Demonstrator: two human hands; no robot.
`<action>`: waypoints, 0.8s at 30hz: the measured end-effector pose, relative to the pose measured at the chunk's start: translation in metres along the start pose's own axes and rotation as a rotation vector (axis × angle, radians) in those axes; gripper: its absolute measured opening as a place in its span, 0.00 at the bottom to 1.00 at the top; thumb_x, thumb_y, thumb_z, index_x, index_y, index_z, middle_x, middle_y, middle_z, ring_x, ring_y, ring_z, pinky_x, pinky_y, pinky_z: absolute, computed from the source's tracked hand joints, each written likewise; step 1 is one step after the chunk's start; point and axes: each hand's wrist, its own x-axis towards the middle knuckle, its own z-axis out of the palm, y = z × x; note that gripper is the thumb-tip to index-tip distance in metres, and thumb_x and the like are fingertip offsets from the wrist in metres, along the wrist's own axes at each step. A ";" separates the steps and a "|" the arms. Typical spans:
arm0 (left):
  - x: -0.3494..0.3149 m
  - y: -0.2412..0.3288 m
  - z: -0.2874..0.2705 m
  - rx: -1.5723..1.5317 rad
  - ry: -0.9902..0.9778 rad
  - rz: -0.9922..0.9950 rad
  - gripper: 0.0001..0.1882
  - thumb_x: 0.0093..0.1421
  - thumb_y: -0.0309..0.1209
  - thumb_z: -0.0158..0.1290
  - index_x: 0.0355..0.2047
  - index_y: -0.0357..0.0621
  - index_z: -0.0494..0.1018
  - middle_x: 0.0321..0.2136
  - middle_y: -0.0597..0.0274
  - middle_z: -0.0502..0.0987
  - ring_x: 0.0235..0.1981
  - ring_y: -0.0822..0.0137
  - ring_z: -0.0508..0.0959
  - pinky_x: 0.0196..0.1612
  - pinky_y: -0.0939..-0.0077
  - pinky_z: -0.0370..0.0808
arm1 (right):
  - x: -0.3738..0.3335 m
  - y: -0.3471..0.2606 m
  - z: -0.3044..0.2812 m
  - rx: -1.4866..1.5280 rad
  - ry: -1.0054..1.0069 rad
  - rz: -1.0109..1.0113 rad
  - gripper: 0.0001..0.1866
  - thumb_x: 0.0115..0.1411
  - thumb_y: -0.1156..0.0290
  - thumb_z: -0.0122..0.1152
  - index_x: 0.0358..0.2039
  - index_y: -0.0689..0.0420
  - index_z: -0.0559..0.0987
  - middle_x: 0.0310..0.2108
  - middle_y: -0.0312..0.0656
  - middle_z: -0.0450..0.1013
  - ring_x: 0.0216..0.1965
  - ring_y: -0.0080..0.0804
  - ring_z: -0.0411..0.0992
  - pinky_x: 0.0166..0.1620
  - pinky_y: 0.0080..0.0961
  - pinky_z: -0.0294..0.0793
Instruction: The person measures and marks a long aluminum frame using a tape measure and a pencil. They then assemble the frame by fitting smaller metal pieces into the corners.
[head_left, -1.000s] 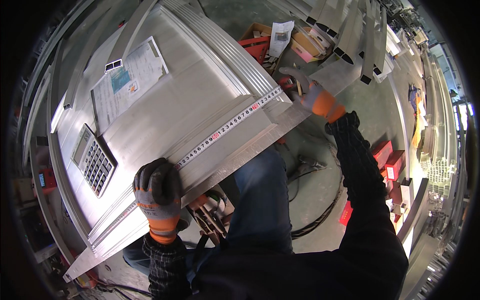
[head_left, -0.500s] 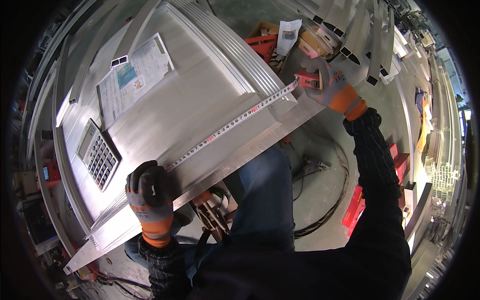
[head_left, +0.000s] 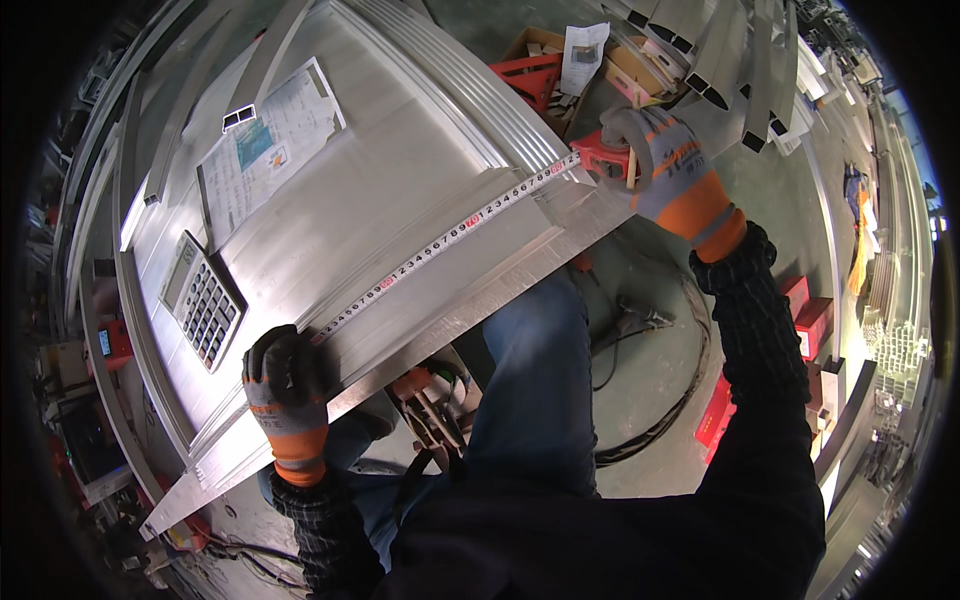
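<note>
My right hand (head_left: 672, 172), in a grey and orange work glove, grips the red case of a tape measure (head_left: 603, 160) at the right corner of a silver metal panel. Its white blade (head_left: 440, 244) stretches slantwise across a long metal profile (head_left: 500, 268) to my left hand (head_left: 286, 400). That gloved hand is closed, its curled fingers pressed over the blade and profile near the panel's front edge; its fingertips are hidden. A calculator (head_left: 203, 300) lies on the panel beyond my left hand, with a written paper sheet (head_left: 265, 150) farther back.
Boxes of offcuts (head_left: 530, 52) and hollow metal profiles (head_left: 690, 80) stand behind my right hand. Coiled black cable (head_left: 680, 415) rests on the floor beside my knee (head_left: 535, 370). Red boxes (head_left: 810, 318) sit at the right, and more long profiles (head_left: 150, 380) flank the panel's left side.
The blade has slid leftward along the profile, and the tape case has moved slightly left with it. My left hand has shifted a little left, still closed.
</note>
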 end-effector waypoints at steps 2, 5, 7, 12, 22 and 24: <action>-0.002 0.000 0.000 -0.026 0.011 -0.024 0.08 0.70 0.20 0.62 0.49 0.39 0.82 0.51 0.48 0.84 0.52 0.47 0.83 0.56 0.54 0.80 | -0.006 0.004 0.011 -0.015 0.014 0.007 0.45 0.52 0.60 0.82 0.68 0.61 0.75 0.60 0.60 0.77 0.59 0.60 0.75 0.63 0.51 0.77; -0.004 -0.002 0.001 -0.033 0.012 -0.054 0.08 0.70 0.20 0.61 0.49 0.39 0.82 0.52 0.49 0.84 0.52 0.46 0.83 0.57 0.54 0.80 | -0.008 0.003 0.014 0.008 -0.035 0.028 0.48 0.52 0.61 0.81 0.72 0.65 0.72 0.63 0.61 0.75 0.63 0.60 0.73 0.69 0.52 0.73; -0.006 -0.003 0.003 -0.028 0.011 -0.062 0.09 0.70 0.20 0.61 0.49 0.39 0.82 0.52 0.49 0.84 0.52 0.46 0.83 0.57 0.54 0.80 | -0.006 -0.002 0.011 0.009 -0.034 0.019 0.49 0.52 0.62 0.81 0.72 0.66 0.72 0.63 0.61 0.75 0.64 0.59 0.72 0.70 0.52 0.72; -0.008 -0.006 0.009 -0.042 0.064 -0.051 0.11 0.64 0.23 0.63 0.47 0.40 0.82 0.50 0.49 0.84 0.50 0.44 0.82 0.56 0.49 0.77 | -0.009 -0.010 0.008 -0.044 0.037 -0.024 0.48 0.52 0.62 0.80 0.72 0.65 0.72 0.63 0.60 0.75 0.64 0.59 0.73 0.71 0.52 0.71; -0.010 -0.008 0.016 -0.006 0.096 -0.028 0.12 0.63 0.22 0.63 0.47 0.40 0.82 0.50 0.49 0.85 0.49 0.44 0.81 0.56 0.48 0.77 | -0.005 -0.012 0.010 -0.050 0.114 -0.062 0.35 0.58 0.65 0.80 0.64 0.58 0.77 0.51 0.47 0.83 0.52 0.51 0.80 0.57 0.45 0.75; -0.010 -0.009 0.017 -0.005 0.097 -0.018 0.12 0.63 0.22 0.63 0.47 0.40 0.82 0.50 0.49 0.85 0.49 0.44 0.81 0.56 0.48 0.77 | -0.006 -0.013 0.010 -0.072 0.171 -0.089 0.29 0.60 0.66 0.80 0.60 0.55 0.78 0.45 0.41 0.87 0.46 0.47 0.84 0.51 0.42 0.77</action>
